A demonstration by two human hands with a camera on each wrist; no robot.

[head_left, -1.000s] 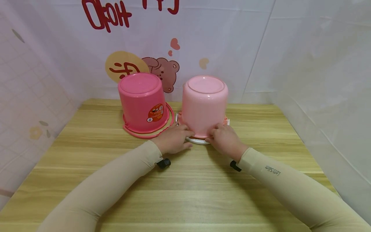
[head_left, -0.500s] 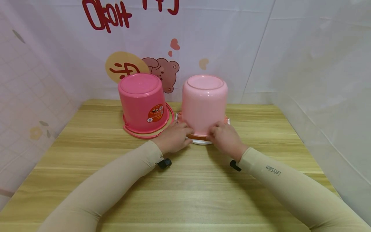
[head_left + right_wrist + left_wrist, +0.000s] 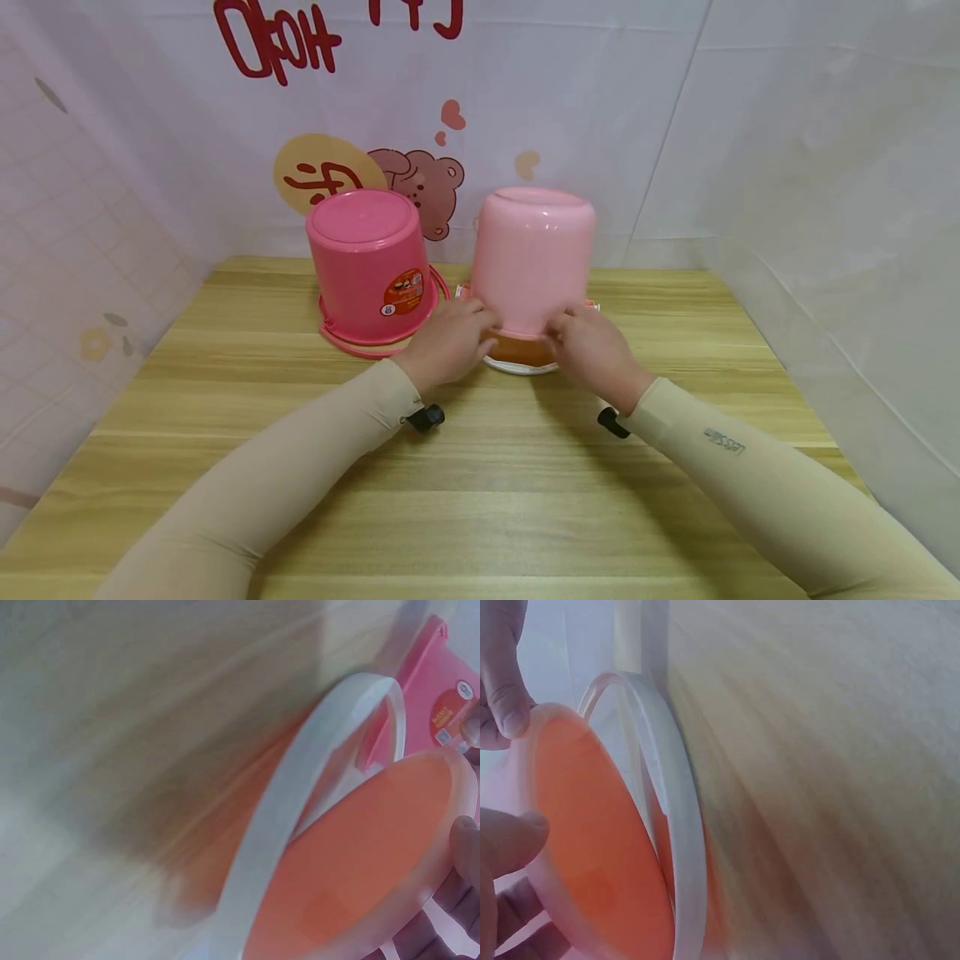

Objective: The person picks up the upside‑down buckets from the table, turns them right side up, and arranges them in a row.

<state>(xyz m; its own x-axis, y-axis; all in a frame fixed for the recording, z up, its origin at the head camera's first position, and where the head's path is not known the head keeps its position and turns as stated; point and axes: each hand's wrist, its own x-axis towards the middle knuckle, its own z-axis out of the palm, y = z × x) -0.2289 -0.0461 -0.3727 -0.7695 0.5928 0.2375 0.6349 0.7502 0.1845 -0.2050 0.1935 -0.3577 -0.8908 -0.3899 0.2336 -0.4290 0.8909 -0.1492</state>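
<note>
A light pink bucket [image 3: 532, 258] stands upside down at the back of the table. Its front rim is raised off the wood and its base leans toward the wall. My left hand [image 3: 446, 346] grips the left side of the front rim. On the rim's right side, my right hand [image 3: 592, 350] has hold, its thumb [image 3: 466, 844] on the edge. Through the opening the inside [image 3: 592, 825] shows orange. A white handle [image 3: 679, 840] hangs from the bucket and lies against the table just in front of the rim.
To the left a deep pink bucket [image 3: 363, 275] sits upside down, its pink handle [image 3: 360, 348] around its rim. A printed white cloth [image 3: 600, 83] hangs behind the wooden table [image 3: 487, 500], and pale sheets line both sides.
The light pink bucket's front rim has come up off the table, and its base has tipped back. Both hands have risen slightly with it. More of the orange inside shows.
</note>
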